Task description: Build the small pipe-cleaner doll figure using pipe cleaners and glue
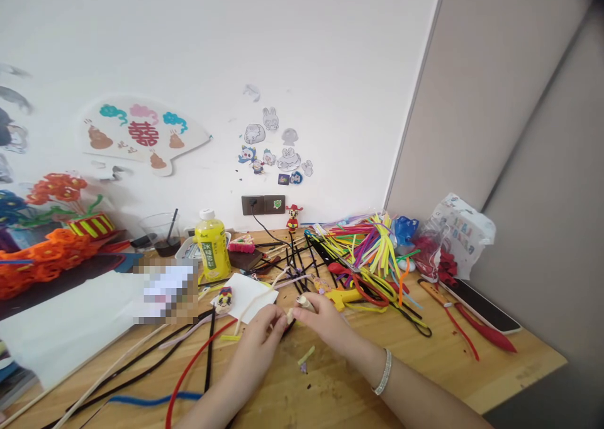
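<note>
My left hand (264, 331) pinches a small cream-coloured fuzzy piece (289, 316) between thumb and fingers. Close against it, my right hand (325, 322) has its thumb touching the same piece. Its curled fingers also hold a short, pale, rounded thing (306, 302), whose kind I cannot make out. Just beyond my left hand, a sheet of white paper (243, 295) lies under a cream pipe cleaner (257, 301). On the paper's left edge rests a small pipe-cleaner figure (224, 299). A yellowish scrap (306, 354) is on the wooden table (344, 385) below my hands.
A yellow drink bottle (212, 246) and a plastic cup (163, 234) stand at the back. Colourful pipe cleaners (377, 246) are heaped back right. Red-handled scissors or a similar tool (486, 328) and a phone (484, 306) lie right. A red pipe cleaner (189, 360) curves at left.
</note>
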Tool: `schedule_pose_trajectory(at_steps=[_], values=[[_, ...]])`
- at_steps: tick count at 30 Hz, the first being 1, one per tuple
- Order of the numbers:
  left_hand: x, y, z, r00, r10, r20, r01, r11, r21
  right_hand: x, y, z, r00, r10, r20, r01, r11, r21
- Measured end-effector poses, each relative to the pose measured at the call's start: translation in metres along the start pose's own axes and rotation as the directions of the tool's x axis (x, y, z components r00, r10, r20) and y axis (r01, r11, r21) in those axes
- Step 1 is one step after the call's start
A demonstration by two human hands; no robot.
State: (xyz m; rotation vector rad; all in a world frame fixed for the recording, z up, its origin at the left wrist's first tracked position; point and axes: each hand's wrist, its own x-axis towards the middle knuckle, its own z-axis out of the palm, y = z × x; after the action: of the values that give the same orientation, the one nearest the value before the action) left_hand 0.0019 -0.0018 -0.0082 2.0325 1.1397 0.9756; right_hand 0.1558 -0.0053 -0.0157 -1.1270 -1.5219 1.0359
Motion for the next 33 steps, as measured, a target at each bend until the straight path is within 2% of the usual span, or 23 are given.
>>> schedule_pose_trajectory(at_steps=[3,8,11,17,21,25,33], values=[[-0.001,0.000,0.002,1.000,0.012,0.013,-0.013,0.999,0.040,-0.001,-0.004,0.001,0.999,0.041,-0.017,-0.040,0.999,0.016],[0.000,0.000,0.003,1.000,0.001,0.025,-0.001,1.000,0.021,0.000,-0.004,0.002,0.996,0.044,-0.073,-0.036,0.994,0.104],[0.001,-0.001,0.003,1.000,-0.010,-0.007,0.010,1.000,0.000,0.000,-0.002,0.003,0.996,0.049,-0.073,-0.039,0.990,0.135],[0.002,-0.002,-0.001,0.997,-0.026,-0.070,0.021,0.998,-0.060,-0.002,-0.001,0.004,1.000,0.013,-0.027,-0.012,1.000,0.009],[0.002,0.000,-0.004,0.995,-0.016,-0.101,0.012,0.999,-0.041,-0.003,-0.001,0.002,0.999,-0.048,0.013,0.048,0.999,0.019],[0.003,0.004,-0.008,0.990,0.006,-0.142,-0.013,0.999,-0.046,-0.004,0.002,0.000,0.995,-0.057,0.082,0.056,0.998,0.016],[0.002,0.009,-0.011,0.988,0.033,-0.150,-0.030,0.999,0.021,-0.002,0.011,-0.003,0.993,-0.077,0.091,0.082,0.995,-0.050]])
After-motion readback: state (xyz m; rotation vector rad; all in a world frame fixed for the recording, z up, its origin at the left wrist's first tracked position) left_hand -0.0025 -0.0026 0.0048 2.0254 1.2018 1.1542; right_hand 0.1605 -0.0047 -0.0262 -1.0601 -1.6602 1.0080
